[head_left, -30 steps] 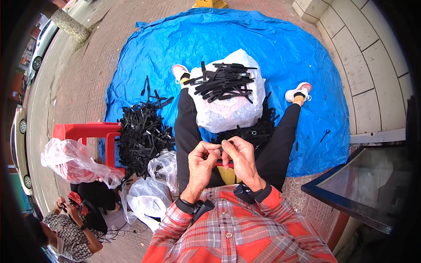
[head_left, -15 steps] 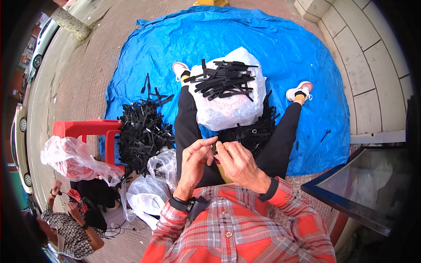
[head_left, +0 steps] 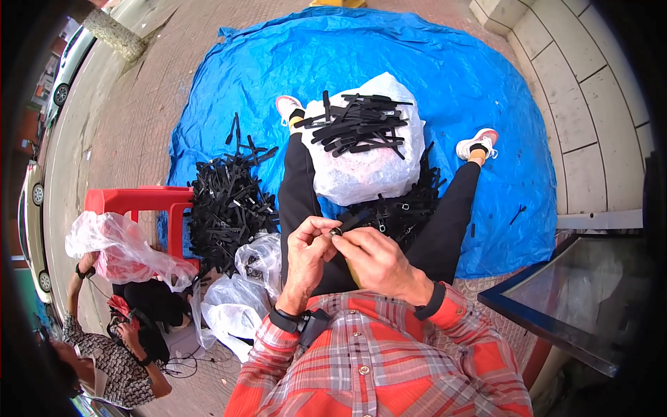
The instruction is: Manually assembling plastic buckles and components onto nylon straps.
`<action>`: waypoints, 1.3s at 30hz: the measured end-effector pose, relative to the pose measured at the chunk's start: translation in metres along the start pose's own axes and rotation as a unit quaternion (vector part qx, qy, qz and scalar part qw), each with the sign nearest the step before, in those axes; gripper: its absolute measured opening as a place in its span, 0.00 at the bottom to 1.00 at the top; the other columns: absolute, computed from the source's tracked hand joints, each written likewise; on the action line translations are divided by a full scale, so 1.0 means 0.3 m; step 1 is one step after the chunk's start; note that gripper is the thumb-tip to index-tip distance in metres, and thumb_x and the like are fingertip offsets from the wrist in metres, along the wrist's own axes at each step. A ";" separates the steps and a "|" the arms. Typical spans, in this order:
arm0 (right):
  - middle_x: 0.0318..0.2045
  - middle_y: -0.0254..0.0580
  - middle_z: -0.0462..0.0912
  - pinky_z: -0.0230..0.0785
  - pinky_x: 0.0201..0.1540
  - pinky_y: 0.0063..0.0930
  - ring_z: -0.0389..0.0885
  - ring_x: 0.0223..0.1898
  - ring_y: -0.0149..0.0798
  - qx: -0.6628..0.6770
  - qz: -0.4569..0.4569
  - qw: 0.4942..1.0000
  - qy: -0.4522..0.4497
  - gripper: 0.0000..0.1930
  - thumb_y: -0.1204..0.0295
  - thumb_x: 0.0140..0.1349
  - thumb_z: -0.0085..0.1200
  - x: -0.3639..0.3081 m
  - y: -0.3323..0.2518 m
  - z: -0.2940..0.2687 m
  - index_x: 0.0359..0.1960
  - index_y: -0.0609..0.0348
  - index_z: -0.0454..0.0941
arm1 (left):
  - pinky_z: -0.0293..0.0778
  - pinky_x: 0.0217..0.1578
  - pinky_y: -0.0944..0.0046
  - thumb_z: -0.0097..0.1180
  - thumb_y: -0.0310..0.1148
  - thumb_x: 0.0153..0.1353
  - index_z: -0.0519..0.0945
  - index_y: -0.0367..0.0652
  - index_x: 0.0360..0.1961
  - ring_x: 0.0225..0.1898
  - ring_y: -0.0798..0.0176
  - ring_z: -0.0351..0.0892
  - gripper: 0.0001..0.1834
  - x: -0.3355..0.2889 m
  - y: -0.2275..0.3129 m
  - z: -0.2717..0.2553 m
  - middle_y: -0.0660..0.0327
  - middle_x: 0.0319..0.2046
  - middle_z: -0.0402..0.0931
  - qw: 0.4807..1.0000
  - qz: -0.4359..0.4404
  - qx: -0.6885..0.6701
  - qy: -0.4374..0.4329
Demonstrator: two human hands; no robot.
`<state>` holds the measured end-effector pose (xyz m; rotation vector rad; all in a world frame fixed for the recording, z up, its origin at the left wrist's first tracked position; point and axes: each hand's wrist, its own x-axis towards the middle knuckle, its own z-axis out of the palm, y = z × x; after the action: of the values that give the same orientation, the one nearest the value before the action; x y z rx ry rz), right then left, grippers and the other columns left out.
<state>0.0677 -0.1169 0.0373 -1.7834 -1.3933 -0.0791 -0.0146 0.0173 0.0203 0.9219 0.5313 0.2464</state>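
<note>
The piece most at risk is the small dark piece (head_left: 336, 232) in front of the lap: the left hand (head_left: 304, 254) and the right hand (head_left: 379, 257) both have their fingers closed on it, tip to tip. It could slip, I judge, because so little surface is pinched, and it might vanish into the black heap between the legs (head_left: 420, 201), dark on dark. The strap pile (head_left: 358, 128) could also slide, since it rests on a soft, bulging white bag (head_left: 368, 174) that a leg might bump.

Counted: 2 hands, 1 held piece, 1 white bag, and 3 groups of black straps, including the left heap (head_left: 229, 208); the straps overlap too much to number. On the blue tarp (head_left: 472, 83), 1 small strap (head_left: 517, 214) lies apart at the right. There are also 2 shoes (head_left: 478, 144), 1 red stool (head_left: 139, 200) and 1 co-worker (head_left: 114, 368) at lower left.
</note>
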 end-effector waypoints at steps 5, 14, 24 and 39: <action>0.33 0.44 0.73 0.61 0.43 0.38 0.71 0.39 0.47 0.016 0.114 0.993 0.021 0.11 0.76 0.51 0.54 0.044 0.025 -0.022 0.37 0.62 0.71 | 0.55 0.17 0.78 0.44 0.17 0.52 0.76 0.34 0.34 0.16 0.80 0.59 0.10 -0.007 -0.018 0.014 0.70 0.18 0.66 1.000 0.013 0.000 0.014; 0.30 0.44 0.72 0.64 0.38 0.34 0.72 0.34 0.44 0.110 0.171 0.976 -0.072 0.09 0.74 0.53 0.55 0.036 0.049 -0.032 0.34 0.62 0.71 | 0.56 0.18 0.76 0.45 0.17 0.52 0.76 0.35 0.32 0.16 0.77 0.60 0.08 -0.022 -0.023 -0.001 0.65 0.19 0.71 1.000 -0.001 0.005 -0.021; 0.28 0.43 0.74 0.69 0.29 0.27 0.75 0.26 0.36 0.239 0.349 0.904 -0.068 0.07 0.77 0.56 0.51 -0.003 0.060 0.021 0.34 0.64 0.68 | 0.64 0.27 0.80 0.52 0.17 0.51 0.76 0.37 0.36 0.27 0.79 0.70 0.10 0.001 -0.035 0.017 0.67 0.27 0.75 0.985 0.075 0.157 0.007; 0.19 0.27 0.71 0.57 0.22 0.12 0.65 0.20 0.18 0.521 0.439 0.731 -0.039 0.12 0.65 0.63 0.48 0.018 0.053 -0.014 0.37 0.61 0.76 | 0.60 0.26 0.76 0.62 0.25 0.50 0.80 0.39 0.33 0.24 0.78 0.60 0.08 0.024 -0.047 -0.014 0.70 0.23 0.66 0.971 0.119 0.195 -0.072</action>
<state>0.0846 -0.1159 0.0336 -1.2287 -0.2862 1.0830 -0.0112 0.0150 0.0043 1.3783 0.3371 0.2941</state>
